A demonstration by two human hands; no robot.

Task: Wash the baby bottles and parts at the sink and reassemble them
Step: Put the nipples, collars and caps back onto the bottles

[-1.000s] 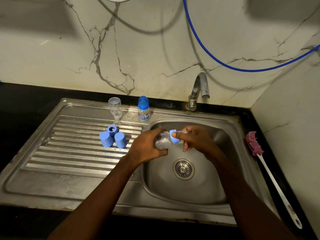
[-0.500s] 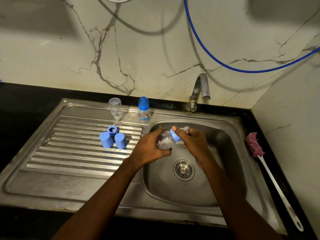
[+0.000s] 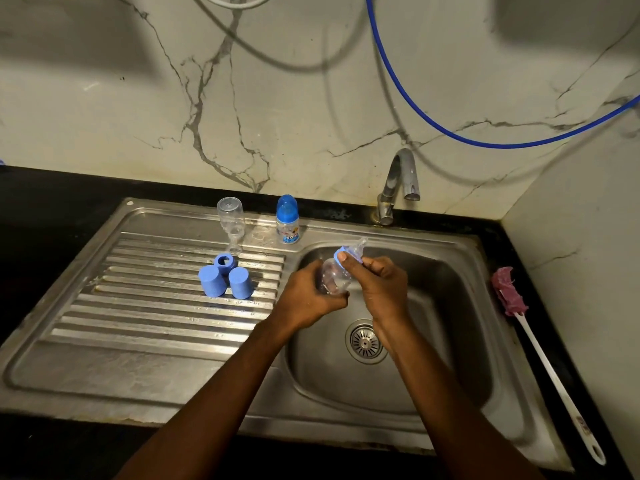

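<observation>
the bottle (image 3: 331, 282) sits steeper than half a second ago. then it lay close to level between the two hands, and now its teat end tips up and away from the fingertips, toward the tap (image 3: 398, 183). the right thumb has moved up onto the blue collar (image 3: 340, 255).

the left hand (image 3: 304, 299) wraps its curled fingers round the clear body from the left, and its palm hides the base. the right hand (image 3: 382, 289) pinches the collar, thumb on the near side and the other fingers curled behind. the clear teat (image 3: 358, 247) pokes out just past those fingers. the bottle is held in the air over the left part of the sink (image 3: 446, 306) basin.

left of the left knuckles, on the ribbed drainboard (image 3: 156, 323), stand two blue caps (image 3: 212, 282) side by side, open ends down. a spare blue ring (image 3: 225, 263) sits touching them on the far side. further beyond, an upturned clear bottle (image 3: 230, 221) and a capped bottle (image 3: 287, 220) stand near the wall.

below the right wrist lies the drain (image 3: 362, 341), and the wrist covers its right edge. well to the right of the right hand a brush (image 3: 509, 289) with a white handle lies on the counter. a blue hose (image 3: 450, 133) hangs across the wall.
</observation>
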